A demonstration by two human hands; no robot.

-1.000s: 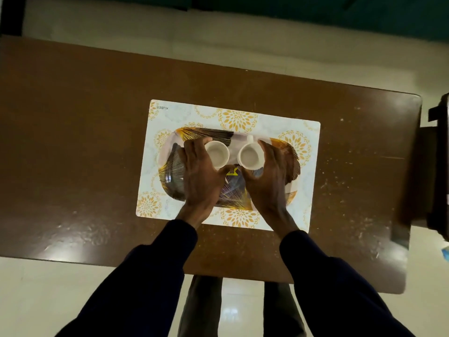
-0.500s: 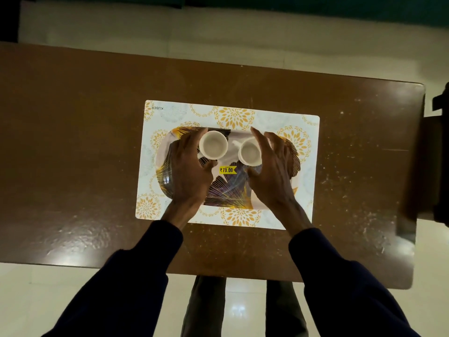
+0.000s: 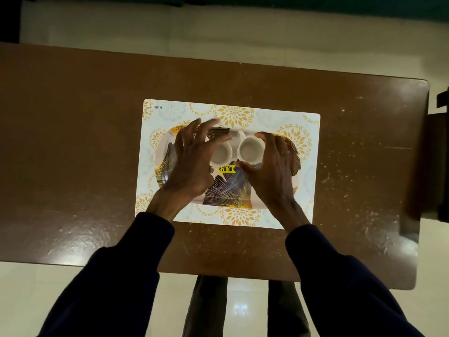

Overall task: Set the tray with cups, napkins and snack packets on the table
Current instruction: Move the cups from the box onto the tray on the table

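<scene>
A patterned tray (image 3: 226, 193) with a yellow price sticker (image 3: 226, 169) lies on a white and gold placemat (image 3: 267, 117) in the middle of the table. Two small white cups stand side by side on the tray. My left hand (image 3: 192, 164) hovers over the left cup (image 3: 222, 154) with its fingers spread and blurred, partly hiding it. My right hand (image 3: 269, 171) wraps the right cup (image 3: 250, 150), thumb at its near side and fingers at its far side. No napkins or snack packets are in view.
The brown table (image 3: 73, 142) runs wide to the left and right of the placemat, with white specks on its right part. A dark piece of furniture (image 3: 437, 154) stands at the table's right end. Pale floor lies beyond the far edge.
My left hand has let go of the left cup and risen with its fingers spread. The right hand has stayed around the right cup. Both cups have shifted slightly on the tray.
</scene>
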